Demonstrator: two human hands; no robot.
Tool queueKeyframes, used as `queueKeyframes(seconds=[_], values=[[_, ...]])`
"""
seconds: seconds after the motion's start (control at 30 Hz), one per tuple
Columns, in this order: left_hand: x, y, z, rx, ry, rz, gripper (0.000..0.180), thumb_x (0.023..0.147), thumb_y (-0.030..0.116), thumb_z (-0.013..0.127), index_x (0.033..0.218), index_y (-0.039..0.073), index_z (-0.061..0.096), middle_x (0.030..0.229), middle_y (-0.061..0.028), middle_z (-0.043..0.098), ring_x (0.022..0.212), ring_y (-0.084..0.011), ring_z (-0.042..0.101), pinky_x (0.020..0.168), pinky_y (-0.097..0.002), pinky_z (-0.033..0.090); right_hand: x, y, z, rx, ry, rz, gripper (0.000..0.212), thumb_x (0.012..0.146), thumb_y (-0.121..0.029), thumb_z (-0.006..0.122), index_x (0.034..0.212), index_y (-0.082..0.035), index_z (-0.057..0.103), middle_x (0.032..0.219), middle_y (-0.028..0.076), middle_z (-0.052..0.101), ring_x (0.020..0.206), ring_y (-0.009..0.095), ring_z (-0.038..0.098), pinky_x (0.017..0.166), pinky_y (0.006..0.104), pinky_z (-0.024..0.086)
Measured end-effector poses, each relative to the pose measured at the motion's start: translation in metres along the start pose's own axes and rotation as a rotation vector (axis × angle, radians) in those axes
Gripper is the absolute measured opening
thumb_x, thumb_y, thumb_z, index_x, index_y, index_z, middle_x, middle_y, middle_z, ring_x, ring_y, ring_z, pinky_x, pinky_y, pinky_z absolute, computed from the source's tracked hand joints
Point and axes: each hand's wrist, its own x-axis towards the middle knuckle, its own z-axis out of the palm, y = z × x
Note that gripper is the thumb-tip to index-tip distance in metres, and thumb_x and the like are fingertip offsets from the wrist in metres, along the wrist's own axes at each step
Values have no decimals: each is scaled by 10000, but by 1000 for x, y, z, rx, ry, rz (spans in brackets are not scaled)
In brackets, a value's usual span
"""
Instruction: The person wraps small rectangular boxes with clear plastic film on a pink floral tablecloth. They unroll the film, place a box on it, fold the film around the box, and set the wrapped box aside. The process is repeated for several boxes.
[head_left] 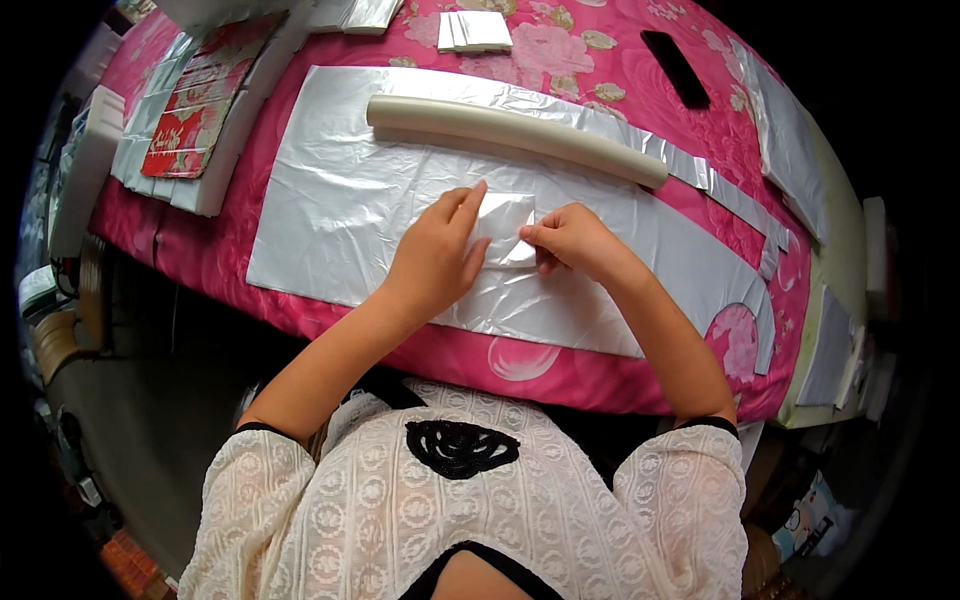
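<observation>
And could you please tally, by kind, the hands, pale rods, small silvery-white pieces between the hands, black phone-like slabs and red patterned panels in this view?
Hands: 2 (left hand, right hand)
Pale rod: 1
Small silvery-white piece between the hands: 1
Black phone-like slab: 1
Red patterned panel: 1
Total: 6

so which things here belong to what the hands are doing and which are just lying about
Likely in the job:
small silvery piece, pinched by the right hand, left hand beside it
large silvery sheet beneath
perhaps the pale tube on the sheet
perhaps the fanned silvery stack

Seemingly just lying about:
black phone
flat red patterned item
</observation>
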Motion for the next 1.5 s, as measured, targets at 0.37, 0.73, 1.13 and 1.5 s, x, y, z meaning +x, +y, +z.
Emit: queueKeyframes(seconds=[0.37, 0.73, 1.13, 1.5], values=[[-2, 1, 45, 317, -205, 153, 876, 811, 515, 527, 1354, -115, 250, 1423, -266, 251, 1367, -356, 179, 1109, -470, 126, 4, 10, 7, 8, 69, -39, 332, 831, -226, 614, 616, 27, 626, 563, 86, 608, 505, 135, 601, 501, 259, 478], [-15, -2, 37, 152, -16, 165, 1008, 770, 549, 573, 1394, -95, 113, 1462, -295, 67, 1382, -393, 31, 1103, -499, 35, -9, 3, 37, -779, 703, -777, 392, 780, -189, 634, 1121, -19, 542, 1058, 177, 588, 976, 317, 566, 838, 398, 449], [-171, -12, -53, -1235, -290, -1276, 222, 907, 180, 557, 1011, -14, 587, 950, -90, 640, 879, -140, 624, 726, -243, 509, -14, -9, 178, -667, 174, -840, 598, 908, -355, 438, 1385, -20, 308, 1462, 226, 206, 1373, 368, 149, 1105, 481, 103], [-137, -23, -99, 17, -127, -193, 221, 635, 87, 697, 849, 59, 648, 840, -95, 663, 683, -233, 635, 606, -313, 511, -4, -43, 136, -787, -172, -1194, 102, 807, -148, 607, 763, -56, 605, 1241, 132, 515, 1322, 303, 304, 1071, 490, 235]])
